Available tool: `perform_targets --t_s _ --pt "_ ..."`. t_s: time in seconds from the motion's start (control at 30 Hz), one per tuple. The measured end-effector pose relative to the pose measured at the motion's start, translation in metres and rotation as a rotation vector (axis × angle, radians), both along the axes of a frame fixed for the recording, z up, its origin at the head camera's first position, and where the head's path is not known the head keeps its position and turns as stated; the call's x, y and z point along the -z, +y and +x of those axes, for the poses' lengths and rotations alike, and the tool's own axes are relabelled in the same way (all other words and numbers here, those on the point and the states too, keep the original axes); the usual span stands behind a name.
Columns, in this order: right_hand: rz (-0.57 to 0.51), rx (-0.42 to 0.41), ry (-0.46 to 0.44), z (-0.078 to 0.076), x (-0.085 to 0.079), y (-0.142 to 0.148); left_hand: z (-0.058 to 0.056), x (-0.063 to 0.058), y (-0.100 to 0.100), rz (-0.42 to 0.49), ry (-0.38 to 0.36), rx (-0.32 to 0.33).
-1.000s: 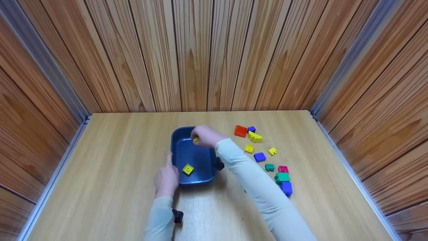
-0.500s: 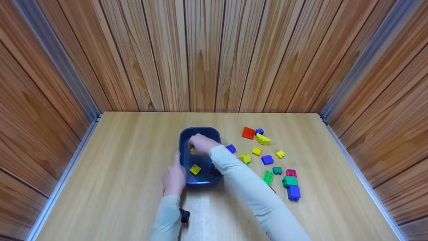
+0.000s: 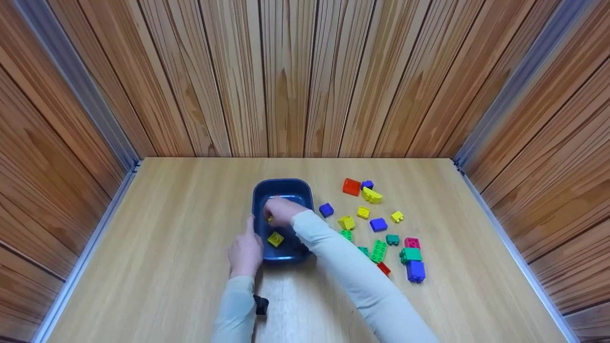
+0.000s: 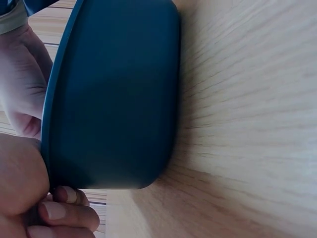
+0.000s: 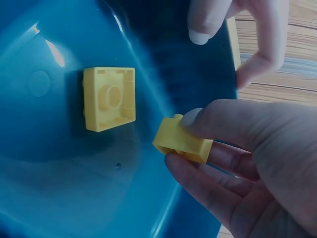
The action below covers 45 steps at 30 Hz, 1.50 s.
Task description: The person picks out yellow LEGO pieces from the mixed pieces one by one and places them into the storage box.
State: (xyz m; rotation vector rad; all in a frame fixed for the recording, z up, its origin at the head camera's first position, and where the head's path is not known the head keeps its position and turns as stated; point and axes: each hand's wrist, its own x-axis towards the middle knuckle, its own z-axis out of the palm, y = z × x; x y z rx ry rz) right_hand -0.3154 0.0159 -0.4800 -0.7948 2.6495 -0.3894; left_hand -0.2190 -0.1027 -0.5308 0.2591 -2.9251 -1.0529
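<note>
Right wrist view alone shows right hand (image 5: 237, 163) pinching yellow brick (image 5: 181, 140), left hand (image 3: 245, 250) gripping bin (image 3: 282, 190) rim.

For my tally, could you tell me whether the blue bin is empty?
No: one yellow brick lies in the blue bin.

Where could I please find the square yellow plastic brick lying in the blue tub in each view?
Head: square yellow plastic brick in the tub's near end, beside the left hand.
Left wrist: not in view; only the tub's outer wall.
Right wrist: upper left, underside up.
Shared landmark: dark blue plastic tub.
</note>
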Motion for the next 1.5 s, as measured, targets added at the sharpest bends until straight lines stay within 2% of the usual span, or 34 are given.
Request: perform_targets --t_s 0.37,0.63,0.9,1.0,1.17,1.5 --pt "0.016 0.039 -0.016 0.002 0.0 0.002 -0.001 -0.001 0.0 -0.005 0.023 0.0" --pt "0.049 -0.012 -0.01 0.0 0.0 0.008 -0.001 0.002 0.0 -0.044 0.049 -0.005" --pt "0.021 0.073 -0.049 0.001 -0.004 0.021 -0.002 -0.001 0.0 0.016 -0.021 0.001" --pt "-0.001 0.094 -0.067 0.002 -0.008 0.025 -0.002 0.0 -0.001 0.019 -0.036 -0.001" --pt "-0.028 0.083 -0.073 0.005 -0.017 0.033 0.0 0.001 -0.003 0.019 -0.047 -0.01" --pt "-0.058 0.088 -0.021 0.001 -0.036 0.063 -0.001 -0.003 0.002 -0.011 -0.01 -0.008"
